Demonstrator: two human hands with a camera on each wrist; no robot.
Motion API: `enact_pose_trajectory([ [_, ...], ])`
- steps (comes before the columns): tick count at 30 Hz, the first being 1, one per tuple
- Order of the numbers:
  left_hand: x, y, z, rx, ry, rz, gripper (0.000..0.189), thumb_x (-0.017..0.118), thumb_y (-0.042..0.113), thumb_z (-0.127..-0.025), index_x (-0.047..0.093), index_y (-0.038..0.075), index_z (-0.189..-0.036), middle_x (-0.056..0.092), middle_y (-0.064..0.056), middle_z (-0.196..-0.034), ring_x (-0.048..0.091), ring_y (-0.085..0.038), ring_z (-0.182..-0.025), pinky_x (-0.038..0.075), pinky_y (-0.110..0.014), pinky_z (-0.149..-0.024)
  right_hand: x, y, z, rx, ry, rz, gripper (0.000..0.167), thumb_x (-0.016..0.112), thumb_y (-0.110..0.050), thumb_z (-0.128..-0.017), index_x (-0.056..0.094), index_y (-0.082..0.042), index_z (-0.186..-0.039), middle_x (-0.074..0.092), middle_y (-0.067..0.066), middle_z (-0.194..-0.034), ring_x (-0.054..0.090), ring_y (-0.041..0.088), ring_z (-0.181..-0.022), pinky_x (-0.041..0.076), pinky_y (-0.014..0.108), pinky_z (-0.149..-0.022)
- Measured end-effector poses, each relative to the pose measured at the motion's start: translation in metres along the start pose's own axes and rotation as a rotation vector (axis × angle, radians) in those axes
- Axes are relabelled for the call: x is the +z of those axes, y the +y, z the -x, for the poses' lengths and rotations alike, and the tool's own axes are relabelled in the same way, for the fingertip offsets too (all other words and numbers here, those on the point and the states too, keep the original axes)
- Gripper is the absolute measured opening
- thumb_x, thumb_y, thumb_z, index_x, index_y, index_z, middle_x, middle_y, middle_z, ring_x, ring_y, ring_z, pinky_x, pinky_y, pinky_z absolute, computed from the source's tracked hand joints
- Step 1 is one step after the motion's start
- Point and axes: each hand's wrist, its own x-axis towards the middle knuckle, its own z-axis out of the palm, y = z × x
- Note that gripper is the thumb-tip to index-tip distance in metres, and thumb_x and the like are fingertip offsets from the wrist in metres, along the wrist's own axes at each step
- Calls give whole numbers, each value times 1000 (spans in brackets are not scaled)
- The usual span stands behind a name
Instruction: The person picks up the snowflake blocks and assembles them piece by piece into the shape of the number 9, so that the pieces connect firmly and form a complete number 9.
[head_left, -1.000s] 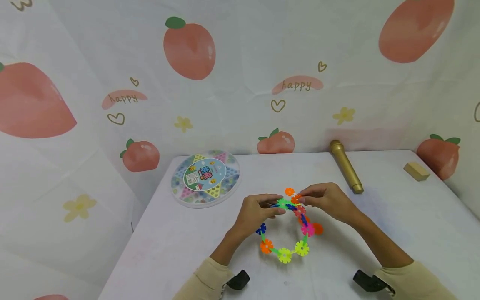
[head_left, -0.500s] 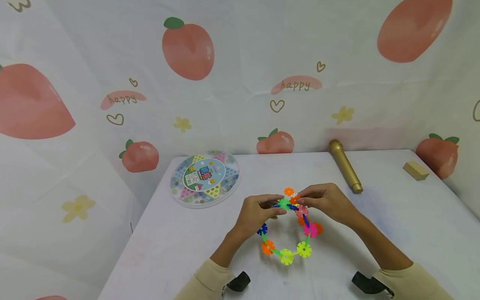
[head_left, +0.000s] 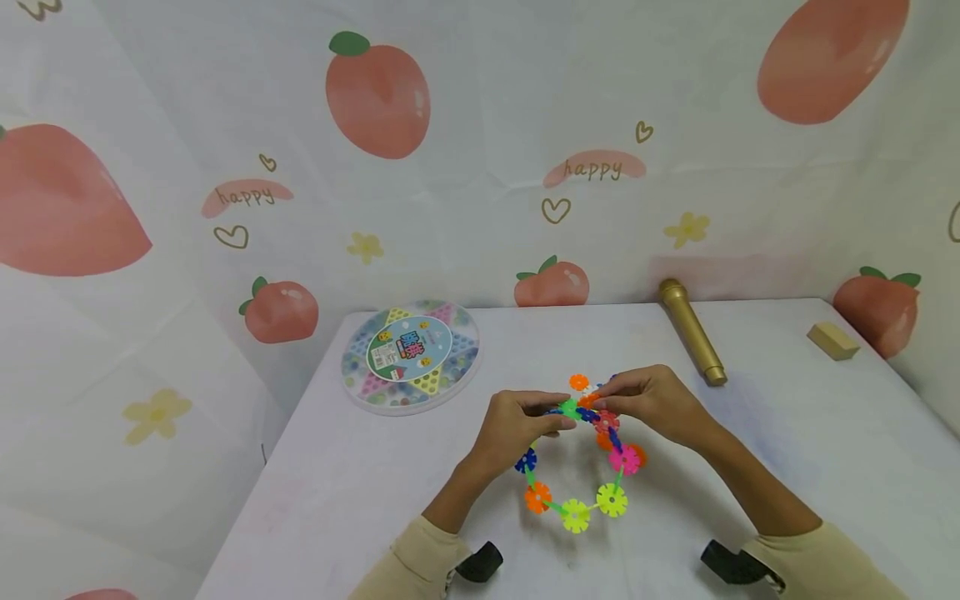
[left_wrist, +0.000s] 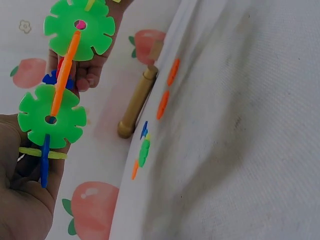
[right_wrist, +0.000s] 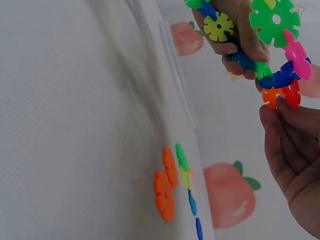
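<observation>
Both hands hold a looped chain of interlocking plastic snowflake discs, in green, yellow, orange, pink and blue; its yellow disc (head_left: 576,516) hangs lowest in the head view. On the left side, my left hand (head_left: 510,429) grips the chain between thumb and fingers near a green disc (head_left: 570,408) and blue ones. My right hand (head_left: 660,404) pinches an orange disc (right_wrist: 272,96) between thumb and forefinger, right beside the chain's blue and red discs. Whether this orange disc is slotted into the chain I cannot tell. The left wrist view shows green discs (left_wrist: 52,117) linked by an orange one.
Loose discs lie on the white table (head_left: 315,533) beyond the hands, among them orange discs (right_wrist: 163,195) and a green one (right_wrist: 181,157). A round Chinese checkers box (head_left: 409,358) stands back left. A gold microphone (head_left: 692,333) and a wooden block (head_left: 833,342) lie back right.
The hanging part of the chain has shifted slightly right and down in the head view. Both hands keep their hold and have barely moved.
</observation>
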Motion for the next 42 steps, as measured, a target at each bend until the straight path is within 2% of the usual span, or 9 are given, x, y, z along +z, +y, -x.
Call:
enact_pose_trajectory([
  [10,6,-2,-1,1,-7,10,32,85,15,-91,80,4,-120,82,-7,-105,81,-29,-88,65,-29,-78,-2,7,-1,-37,-33,-4,9,76,-7,-97,84,-7,-100,82,5,-92,76,20,-77,64,33,-71],
  [14,7,-3,-1,-7,-4,7,32,86,15,-90,80,4,-119,82,-7,-103,80,-36,-89,65,-29,-77,-2,10,-2,-42,-39,-6,10,75,-5,-97,84,-6,-101,82,5,-92,76,19,-77,64,32,-71],
  [18,6,-3,0,-24,-7,-28,34,87,18,-90,80,8,-121,81,-5,-101,80,-35,-87,64,-27,-76,-2,13,-4,-27,-48,-8,10,75,-6,-98,84,-6,-101,82,5,-94,76,18,-80,64,30,-74],
  [24,6,-3,1,-34,-62,-76,41,86,22,-91,76,16,-130,77,1,-121,79,-27,-84,64,-27,-73,-2,13,-7,-19,-69,-11,11,74,-7,-99,84,-5,-103,81,5,-91,73,19,-75,63,32,-71],
  [27,8,-3,-1,-1,-76,-141,45,87,24,-90,75,18,-133,75,3,-127,77,-17,-88,63,-26,-74,-1,11,-8,-23,-86,3,12,73,-8,-100,84,-6,-102,80,5,-88,72,19,-73,63,34,-69],
  [30,10,-2,-2,50,-65,-248,47,87,28,-90,75,18,-134,74,5,-130,72,-7,-101,61,-22,-83,-1,10,-10,-17,-90,14,11,73,-8,-100,84,-8,-101,79,4,-86,71,19,-71,63,37,-68],
  [32,11,-2,-2,73,-54,-301,46,86,29,-91,75,17,-134,75,5,-130,70,-6,-108,59,-20,-89,0,10,-11,-12,-90,19,11,73,-9,-99,84,-8,-100,79,4,-86,71,19,-71,63,37,-69],
  [37,13,0,-4,91,-38,-320,40,85,27,-92,78,13,-129,77,3,-124,70,-6,-110,58,-19,-92,0,13,-11,5,-97,10,10,74,-10,-99,83,-8,-101,80,5,-90,73,20,-74,64,39,-72],
  [42,15,0,-4,97,-16,-314,37,86,26,-92,80,10,-124,79,3,-118,71,-5,-105,58,-19,-89,0,15,-12,9,-107,-14,11,72,-10,-100,83,-6,-104,80,8,-95,75,20,-80,64,33,-75],
])
